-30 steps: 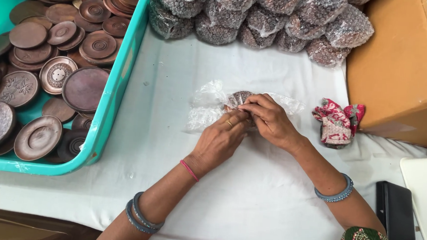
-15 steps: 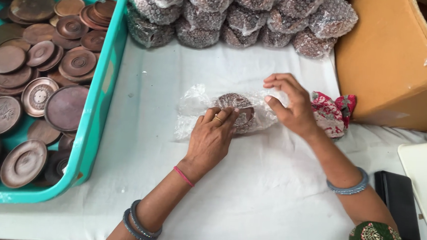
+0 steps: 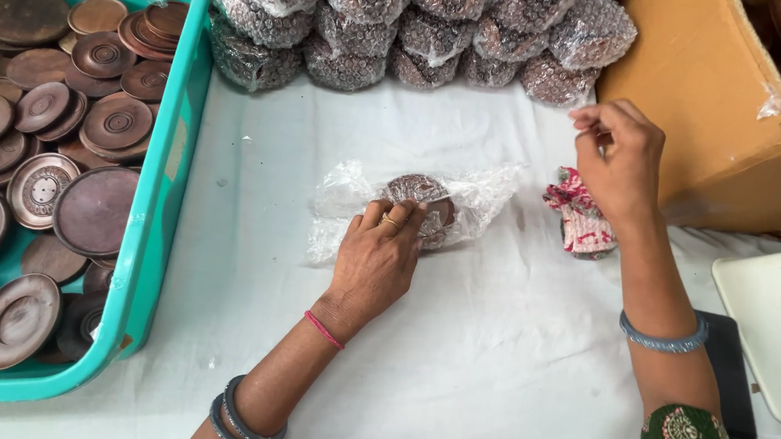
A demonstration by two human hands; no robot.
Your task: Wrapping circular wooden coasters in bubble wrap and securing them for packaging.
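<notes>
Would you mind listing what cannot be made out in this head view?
- Wrapped disc: its near half hidden under the left hand; bubble wrap blurs its surface.
- Right hand: whether its fingertips pinch anything is too small to tell.
- Teal tub: cut off by the left edge.
- Cardboard box: contents cropped at top right.

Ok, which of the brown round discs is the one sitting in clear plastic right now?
The disc mid-table under the left hand, lying in loose clear plastic wrap. Discs in the teal tub are bare; the bundles at the back are already bubble-wrapped.
</notes>
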